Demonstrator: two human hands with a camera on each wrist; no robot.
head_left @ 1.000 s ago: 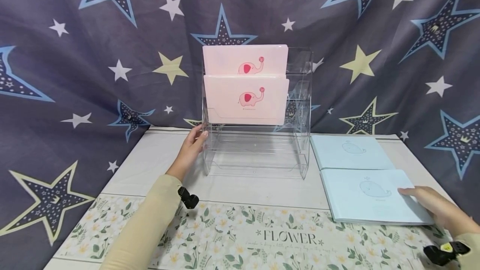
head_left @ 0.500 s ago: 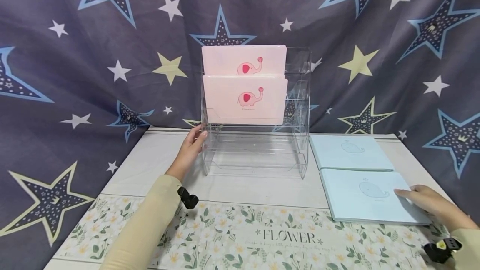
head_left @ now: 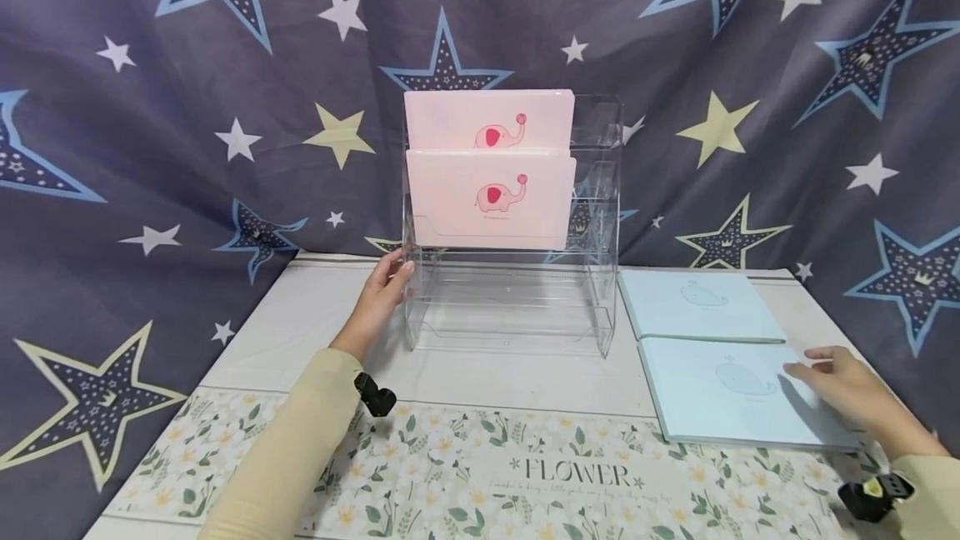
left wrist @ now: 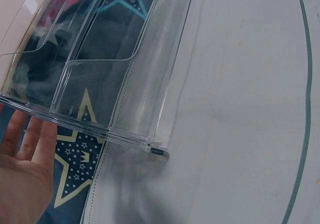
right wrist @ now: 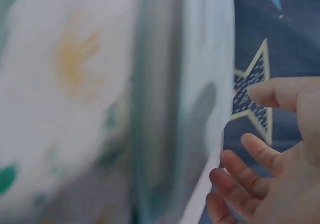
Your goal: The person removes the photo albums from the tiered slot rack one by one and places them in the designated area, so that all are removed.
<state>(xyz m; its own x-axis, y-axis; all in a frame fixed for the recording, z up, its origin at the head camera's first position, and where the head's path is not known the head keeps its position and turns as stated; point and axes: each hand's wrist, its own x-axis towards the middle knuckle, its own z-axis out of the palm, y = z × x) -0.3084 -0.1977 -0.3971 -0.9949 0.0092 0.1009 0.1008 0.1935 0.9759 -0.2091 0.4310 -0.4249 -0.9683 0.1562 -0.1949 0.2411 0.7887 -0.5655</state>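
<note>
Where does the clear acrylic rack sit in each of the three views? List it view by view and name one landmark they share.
Head view: the clear acrylic rack stands centre, at the back of the table, the left hand against its left side.
Left wrist view: the rack's side wall and lower corner fill the upper left, fingers below.
Right wrist view: not in it; only the right hand and a blurred blue folder edge.
Shared landmark: the star-patterned cloth.
</note>
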